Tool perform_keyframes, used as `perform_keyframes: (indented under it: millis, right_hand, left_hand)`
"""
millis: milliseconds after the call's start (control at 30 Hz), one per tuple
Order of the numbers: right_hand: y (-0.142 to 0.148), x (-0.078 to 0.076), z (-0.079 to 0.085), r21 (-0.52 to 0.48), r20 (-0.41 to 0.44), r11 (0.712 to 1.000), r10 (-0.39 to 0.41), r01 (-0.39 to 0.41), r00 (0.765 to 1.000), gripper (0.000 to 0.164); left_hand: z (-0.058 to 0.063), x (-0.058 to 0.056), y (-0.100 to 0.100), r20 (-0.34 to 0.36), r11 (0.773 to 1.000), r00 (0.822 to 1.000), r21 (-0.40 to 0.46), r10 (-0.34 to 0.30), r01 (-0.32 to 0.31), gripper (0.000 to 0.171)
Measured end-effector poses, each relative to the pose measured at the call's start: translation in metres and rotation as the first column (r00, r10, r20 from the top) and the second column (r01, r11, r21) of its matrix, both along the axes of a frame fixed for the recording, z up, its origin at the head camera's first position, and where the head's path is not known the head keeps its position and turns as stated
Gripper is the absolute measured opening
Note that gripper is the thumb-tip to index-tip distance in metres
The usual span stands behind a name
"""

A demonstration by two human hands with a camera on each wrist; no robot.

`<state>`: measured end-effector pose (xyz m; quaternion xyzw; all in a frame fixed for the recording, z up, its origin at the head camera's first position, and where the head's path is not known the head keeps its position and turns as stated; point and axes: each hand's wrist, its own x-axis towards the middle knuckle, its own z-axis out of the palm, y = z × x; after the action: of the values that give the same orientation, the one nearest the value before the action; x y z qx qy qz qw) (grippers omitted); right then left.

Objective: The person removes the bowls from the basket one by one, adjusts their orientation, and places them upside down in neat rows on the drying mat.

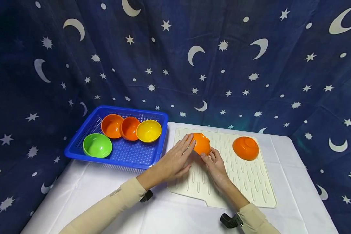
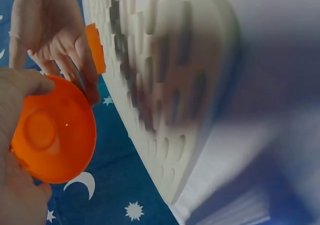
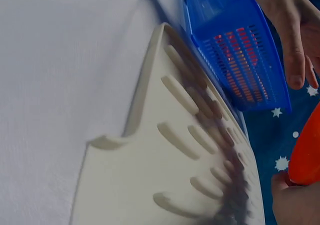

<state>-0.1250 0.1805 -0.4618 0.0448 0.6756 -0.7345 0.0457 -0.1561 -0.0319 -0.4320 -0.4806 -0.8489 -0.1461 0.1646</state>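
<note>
An orange bowl (image 1: pixel 202 145) is held tilted above the left part of a cream drying mat (image 1: pixel 193 188). My right hand (image 1: pixel 217 167) pinches its lower right edge, thumb on the near side. Straight fingers of my left hand (image 1: pixel 174 159) lie against the bowl's left side, with the thumb apart from it. The bowl's round base ring shows in the left wrist view, where digits of the near hand (image 2: pixel 22 200) lie on it. A second orange bowl (image 1: pixel 245 148) rests upside down at the mat's back right.
To the left stands a blue plastic basket (image 1: pixel 163 143). Inside are a green bowl (image 1: pixel 97 145), a yellow bowl (image 1: pixel 149 131) and two orange bowls (image 1: pixel 111 126). A white cloth (image 1: pixel 158 214) covers the table. Behind hangs a dark blue curtain (image 1: pixel 175 42) with moons and stars.
</note>
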Motion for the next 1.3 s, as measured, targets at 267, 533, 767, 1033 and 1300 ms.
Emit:
perform_keyframes:
  millis: [267, 533, 767, 1033, 1300]
  right_hand:
    - [0.011, -0.007, -0.012, 0.098, -0.12, 0.993, -0.057, 0.069, 0.991, 0.078]
    - [0.023, -0.011, -0.026, 0.149, -0.147, 0.982, -0.09, 0.112, 0.985, 0.083]
    - [0.037, -0.017, -0.031, 0.356, -0.149, 0.922, -0.103, 0.151, 0.983, 0.088]
    - [0.052, -0.03, -0.028, 0.523, -0.124, 0.841, -0.082, 0.135, 0.989, 0.091]
    - [0.06, -0.037, -0.031, 0.668, -0.162, 0.729, -0.049, 0.146, 0.986, 0.096]
  left_hand:
    - [-0.001, -0.002, 0.018, 0.59, 0.959, 0.807, 0.238, -0.02, -0.151, 0.092]
    - [-0.014, 0.002, 0.047, 0.8, 0.868, 0.601, 0.302, -0.006, -0.393, 0.094]
    - [-0.025, 0.002, 0.064, 0.821, 0.851, 0.571, 0.314, -0.021, -0.42, 0.095]
    - [-0.029, -0.009, 0.09, 0.847, 0.82, 0.53, 0.288, 0.022, -0.494, 0.092]
    - [-0.035, -0.02, 0.112, 0.89, 0.802, 0.456, 0.259, 0.019, -0.538, 0.089]
